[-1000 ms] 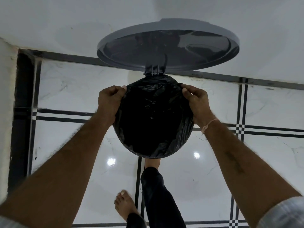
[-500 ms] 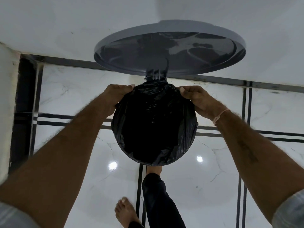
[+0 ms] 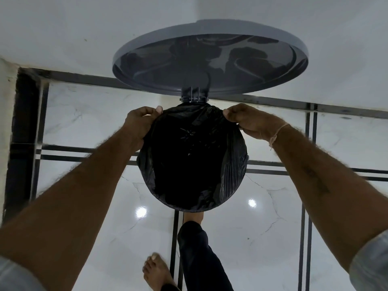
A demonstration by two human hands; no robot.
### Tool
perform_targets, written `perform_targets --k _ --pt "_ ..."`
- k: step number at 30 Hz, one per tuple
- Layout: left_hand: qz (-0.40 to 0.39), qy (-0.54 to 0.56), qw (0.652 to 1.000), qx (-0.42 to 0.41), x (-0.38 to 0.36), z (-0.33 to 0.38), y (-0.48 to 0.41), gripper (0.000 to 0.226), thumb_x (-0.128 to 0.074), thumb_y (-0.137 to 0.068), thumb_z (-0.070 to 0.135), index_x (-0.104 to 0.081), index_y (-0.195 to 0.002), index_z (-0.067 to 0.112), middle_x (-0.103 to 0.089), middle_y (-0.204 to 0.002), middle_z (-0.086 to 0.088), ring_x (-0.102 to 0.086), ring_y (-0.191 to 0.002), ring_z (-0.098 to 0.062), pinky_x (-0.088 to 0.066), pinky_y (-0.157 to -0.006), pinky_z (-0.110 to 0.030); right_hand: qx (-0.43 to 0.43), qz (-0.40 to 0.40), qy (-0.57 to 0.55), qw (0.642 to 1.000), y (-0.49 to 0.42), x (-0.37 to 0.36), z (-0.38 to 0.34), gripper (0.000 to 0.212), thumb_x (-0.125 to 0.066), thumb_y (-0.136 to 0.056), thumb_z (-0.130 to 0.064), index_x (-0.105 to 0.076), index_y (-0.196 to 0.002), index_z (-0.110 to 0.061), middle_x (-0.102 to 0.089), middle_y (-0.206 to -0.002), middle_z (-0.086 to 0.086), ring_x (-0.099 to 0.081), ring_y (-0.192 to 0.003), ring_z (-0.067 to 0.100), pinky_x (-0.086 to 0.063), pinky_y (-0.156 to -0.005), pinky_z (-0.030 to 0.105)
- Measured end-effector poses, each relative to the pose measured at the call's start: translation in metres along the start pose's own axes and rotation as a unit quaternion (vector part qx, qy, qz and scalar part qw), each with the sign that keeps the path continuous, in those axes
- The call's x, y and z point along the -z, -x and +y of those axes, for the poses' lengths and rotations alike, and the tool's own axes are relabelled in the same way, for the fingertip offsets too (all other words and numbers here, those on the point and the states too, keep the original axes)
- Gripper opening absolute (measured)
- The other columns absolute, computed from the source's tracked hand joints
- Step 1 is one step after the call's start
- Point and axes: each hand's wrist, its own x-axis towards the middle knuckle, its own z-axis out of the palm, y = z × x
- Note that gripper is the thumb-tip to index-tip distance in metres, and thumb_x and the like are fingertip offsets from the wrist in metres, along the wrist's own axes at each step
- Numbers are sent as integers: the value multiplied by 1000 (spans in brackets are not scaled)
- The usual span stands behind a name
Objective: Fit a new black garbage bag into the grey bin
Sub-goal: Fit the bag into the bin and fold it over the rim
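Seen from above, the black garbage bag (image 3: 192, 160) lines the round mouth of the grey bin and is folded over its rim, hiding the bin's body. The bin's grey lid (image 3: 210, 61) stands raised on its hinge at the far side, against the white wall. My left hand (image 3: 139, 126) pinches the bag's edge at the far-left part of the rim. At the far-right part of the rim my right hand (image 3: 249, 120) pinches the bag's edge too.
The floor is glossy white marble tile (image 3: 273, 217) with black inlay lines. My right foot (image 3: 193, 216) is at the bin's near base, dark trouser leg above it; my bare left foot (image 3: 156, 271) is nearer. A wall corner (image 3: 6, 122) is on the left.
Both hands slid along the rim toward the far side near the hinge, pulling the bag's edge with them. The view moved closer to the bin.
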Motion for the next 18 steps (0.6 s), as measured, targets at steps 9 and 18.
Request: perform_targets --k 9,18 --pt "-59 -50 989 -127 3 -10 13 34 -64 -100 37 -72 -93 5 -70 -73 2 -68 -71 -12 -55 -68 -26 -8 -4 28 1000 -4 1 0 44 -49 -110 -29 -65 -70 -17 -66 -61 -15 -62 -71 7 -49 -81 35" --pt "-51 -57 989 -126 15 -7 4 28 -62 -102 26 -75 -95 1 -72 -86 -8 -69 -81 -14 -56 -76 -23 -1 -30 -75 997 -4 6 4 29 -70 -81 -44 -83 -69 -21 -78 -77 -7 -75 -79 7 -61 -86 29"
